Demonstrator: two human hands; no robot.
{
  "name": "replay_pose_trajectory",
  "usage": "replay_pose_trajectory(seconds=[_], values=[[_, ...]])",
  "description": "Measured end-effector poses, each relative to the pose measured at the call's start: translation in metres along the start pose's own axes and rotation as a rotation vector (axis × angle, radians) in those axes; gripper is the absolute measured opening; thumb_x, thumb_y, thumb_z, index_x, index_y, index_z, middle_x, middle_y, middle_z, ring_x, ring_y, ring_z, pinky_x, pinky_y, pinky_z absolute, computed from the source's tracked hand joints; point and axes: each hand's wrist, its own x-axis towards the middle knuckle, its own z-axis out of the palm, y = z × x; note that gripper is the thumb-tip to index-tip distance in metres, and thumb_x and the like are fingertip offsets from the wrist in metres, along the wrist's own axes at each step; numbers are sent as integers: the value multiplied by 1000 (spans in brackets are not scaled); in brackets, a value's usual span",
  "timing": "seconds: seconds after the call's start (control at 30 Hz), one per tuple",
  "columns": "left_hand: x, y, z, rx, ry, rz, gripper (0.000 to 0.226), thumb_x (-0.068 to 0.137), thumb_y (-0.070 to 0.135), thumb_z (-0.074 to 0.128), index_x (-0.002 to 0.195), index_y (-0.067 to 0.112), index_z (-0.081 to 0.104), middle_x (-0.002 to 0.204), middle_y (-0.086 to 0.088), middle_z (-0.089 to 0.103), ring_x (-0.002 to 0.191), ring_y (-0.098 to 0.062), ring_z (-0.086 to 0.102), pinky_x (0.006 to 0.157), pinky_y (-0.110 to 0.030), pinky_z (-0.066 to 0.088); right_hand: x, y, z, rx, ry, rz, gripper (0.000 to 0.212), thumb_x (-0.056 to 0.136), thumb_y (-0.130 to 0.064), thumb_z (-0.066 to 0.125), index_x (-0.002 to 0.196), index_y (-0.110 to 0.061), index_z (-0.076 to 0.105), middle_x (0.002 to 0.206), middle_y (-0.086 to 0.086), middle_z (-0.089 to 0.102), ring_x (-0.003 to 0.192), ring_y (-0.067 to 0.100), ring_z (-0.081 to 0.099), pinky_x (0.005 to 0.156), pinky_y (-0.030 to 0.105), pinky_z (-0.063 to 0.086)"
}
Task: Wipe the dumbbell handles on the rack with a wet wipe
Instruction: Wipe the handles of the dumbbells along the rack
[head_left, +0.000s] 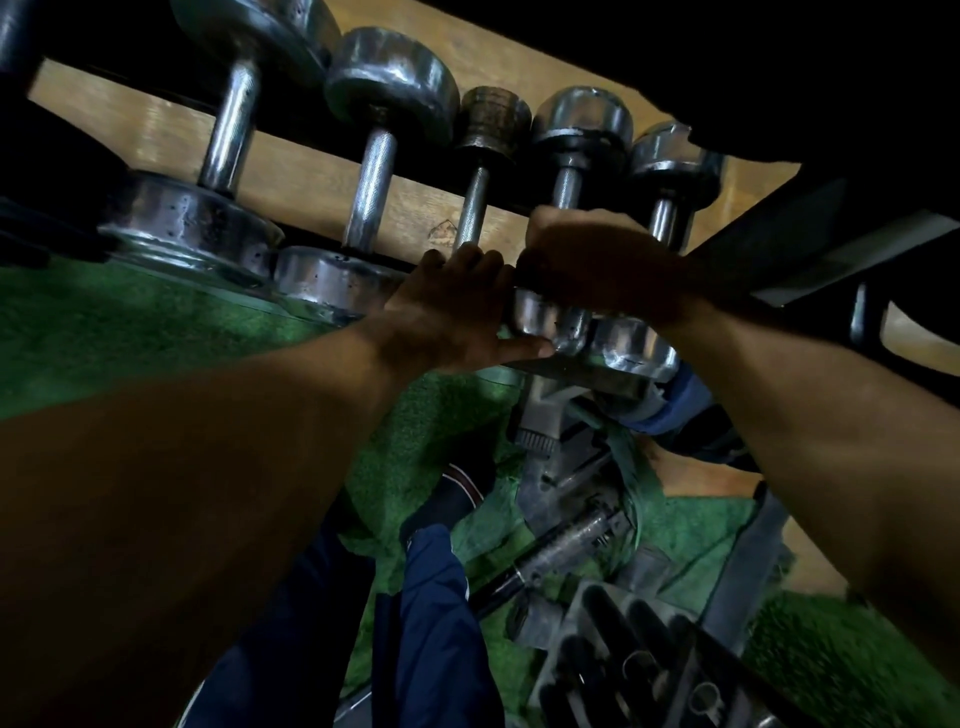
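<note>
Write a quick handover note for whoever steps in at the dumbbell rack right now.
Right hand: curled over the handle of the fourth dumbbell; no wet wipe is visible, it may be hidden under the hand.
Left hand: fingers on the third dumbbell, thumb against the fourth's near head.
Rack: five dumbbells in a row.
Done: cannot tell which handles are wiped.
Left: finish this handle, check the rest.

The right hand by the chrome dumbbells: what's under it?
The right hand curls over the handle of a chrome dumbbell on the black rack. Only the handle's upper part shows; the rest, and any wet wipe, is hidden beneath the hand.
</note>
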Motion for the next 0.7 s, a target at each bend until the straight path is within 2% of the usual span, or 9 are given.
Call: replay_pose_trajectory(seconds=[0.1, 0.17, 0.23, 0.27, 0.43, 0.5, 0.57, 0.6, 0.7], values=[[0, 1, -1, 14, 1, 5, 100, 83, 94, 16, 131, 13, 48, 133, -9, 49, 127, -32, 44, 98, -51, 40, 8, 3, -3, 131, 17, 127, 14, 88, -32, 56, 98, -23, 52, 74, -1, 57, 65, 19, 55, 53, 27, 35], [0, 1, -1, 19, -11, 3, 100, 82, 94, 15, 131, 13, 48, 133, -9, 49, 127, -32, 43, 98, -52, 41, 12, 11, -4, 133, 78, 122, 15, 92, -27, 53, 105, -23, 58, 90, -3, 60, 75, 16, 54, 59, 27, 39], [0, 1, -1, 15, -17, 2, 101, 82, 94, 14, 131, 13, 48, 133, -9, 49, 128, -32, 43, 99, -53, 41, 12, 16, -5, 117, 116, 114, 20, 98, -25, 48, 112, -20, 61, 103, -5, 54, 84, 16, 49, 62, 16, 31], [-1, 1, -2, 16, -15, 3, 100, 82, 94, 15, 131, 13, 48, 133, -9, 49, 128, -32, 43, 99, -53, 40, 12, 18, -3, 133, 155, 121, 18, 99, -28, 48, 112, -21, 59, 103, -6, 51, 86, 14, 47, 61, 14, 28], [-2, 2, -5, 20, -18, 8, 100, 82, 93, 15, 132, 13, 48, 134, -9, 49, 129, -32, 43, 101, -53, 41, 9, 19, 5, -12, 356, 73, 10, 99, -41, 50, 100, -31, 52, 87, -10, 55, 81, 11, 55, 67, 25, 37], [-2, 2, -6, 13, -30, 8, 104, 79, 94, 12, 133, 13, 47, 135, -9, 48, 130, -33, 43, 102, -53, 41, 7, 21, 9, 34, 350, 134, 19, 103, -30, 48, 113, -20, 61, 101, 2, 63, 90, 17, 61, 76, 27, 47], [-2, 2, -6, 13, -31, 11, 105, 78, 94, 10, 133, 13, 47, 135, -9, 48, 129, -33, 43, 101, -53, 42, 5, 21, 16, -13, 500, 254, 24, 99, -13, 56, 120, -4, 64, 109, 18, 65, 97, 28, 64, 82, 31, 48], [-2, 1, -5, 15, -28, 10, 106, 78, 95, 9, 133, 13, 47, 134, -9, 49, 128, -33, 43, 101, -53, 42, 2, 18, 18, 17, 565, 327, 24, 97, -11, 60, 117, 0, 65, 110, 22, 65, 99, 31, 64, 83, 29, 46], [0, 2, -3, 17, -33, 12, 106, 78, 96, 9, 132, 14, 48, 133, -8, 48, 128, -32, 43, 101, -53, 41, -3, 7, 22, 286, 510, 479, 31, 101, -19, 53, 124, -1, 63, 122, 22, 62, 115, 33, 56, 84, 20, 31]])
